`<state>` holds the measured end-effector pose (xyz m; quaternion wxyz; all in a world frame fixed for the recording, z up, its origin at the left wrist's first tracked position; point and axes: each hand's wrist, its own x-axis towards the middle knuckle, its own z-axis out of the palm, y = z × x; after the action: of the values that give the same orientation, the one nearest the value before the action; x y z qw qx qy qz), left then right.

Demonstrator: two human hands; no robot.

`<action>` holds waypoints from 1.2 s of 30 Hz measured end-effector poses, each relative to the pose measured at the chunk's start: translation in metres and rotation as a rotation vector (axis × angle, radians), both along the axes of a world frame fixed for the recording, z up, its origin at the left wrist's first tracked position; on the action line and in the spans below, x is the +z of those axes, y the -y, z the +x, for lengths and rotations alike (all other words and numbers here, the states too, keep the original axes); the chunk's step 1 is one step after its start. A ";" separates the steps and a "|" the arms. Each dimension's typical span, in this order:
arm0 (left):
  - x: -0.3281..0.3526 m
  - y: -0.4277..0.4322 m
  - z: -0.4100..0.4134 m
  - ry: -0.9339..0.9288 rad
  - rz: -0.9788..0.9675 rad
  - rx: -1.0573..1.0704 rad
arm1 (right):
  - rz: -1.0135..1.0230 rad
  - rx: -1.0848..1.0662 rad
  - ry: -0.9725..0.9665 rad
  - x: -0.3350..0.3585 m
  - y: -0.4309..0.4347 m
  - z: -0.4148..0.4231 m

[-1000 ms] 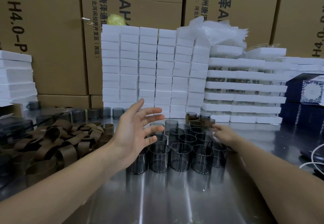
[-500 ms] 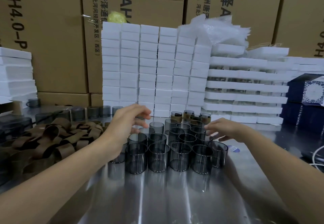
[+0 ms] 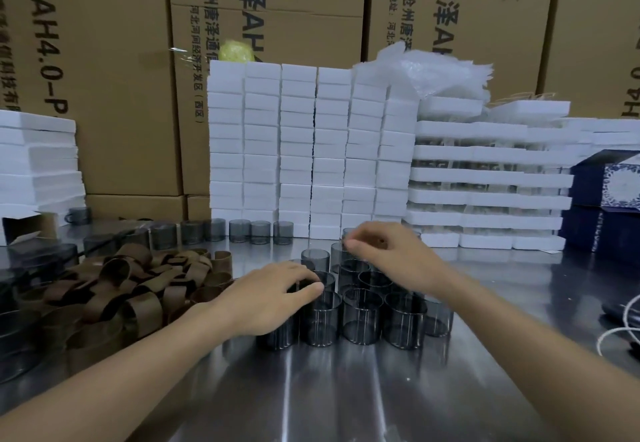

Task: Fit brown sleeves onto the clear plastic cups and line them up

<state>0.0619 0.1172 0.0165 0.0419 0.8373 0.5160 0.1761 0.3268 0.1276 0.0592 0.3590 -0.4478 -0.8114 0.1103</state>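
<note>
We see the clear cups (image 3: 362,317) clustered upright at the frame's centre on the steel table (image 3: 311,389). Our left hand (image 3: 272,299) lies with relaxed fingers across the front-left rims. Our right hand (image 3: 394,258) curls over the rear cups, and we cannot tell whether it grips one. Brown sleeves (image 3: 138,289) are piled at the left.

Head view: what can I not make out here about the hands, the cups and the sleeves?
- Left hand: covers the front-left cups; whether its fingers grip one is unclear.
- Right hand: hides the cups behind it; what its fingers pinch, if anything, is unclear.
- Brown sleeves: pile's far-left part too dark and blurred to count.
- White cable: cut off by the right edge.
</note>
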 end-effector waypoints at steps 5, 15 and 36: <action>-0.002 0.001 0.004 0.097 0.073 0.010 | 0.038 0.171 0.212 -0.036 0.021 -0.053; -0.008 -0.005 0.003 0.228 0.259 0.129 | 0.125 0.054 0.465 -0.037 0.025 -0.053; -0.002 -0.005 -0.002 0.191 0.342 0.083 | 0.092 0.086 0.507 -0.034 0.009 -0.037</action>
<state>0.0604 0.1220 0.0145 -0.0594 0.7897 0.5063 0.3413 0.2896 0.1182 0.0253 0.1590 -0.4094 -0.8980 -0.0274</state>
